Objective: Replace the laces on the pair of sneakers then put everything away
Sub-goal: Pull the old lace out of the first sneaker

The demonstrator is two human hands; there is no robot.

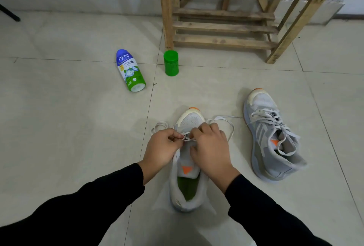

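while the sneaker (190, 120) gets laced
over its eyelets, left hand (161, 147) pinches the limp lace (160, 124) by its likely stiffer tip; right hand (211, 147) grips it

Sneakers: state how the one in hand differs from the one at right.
Near sneaker: lace through its lowest eyelets only, held by left hand and right hand; right sneaker: laced up, untouched. Near sneaker points straight ahead; right sneaker angles leftward. Both grey-white with orange accents.
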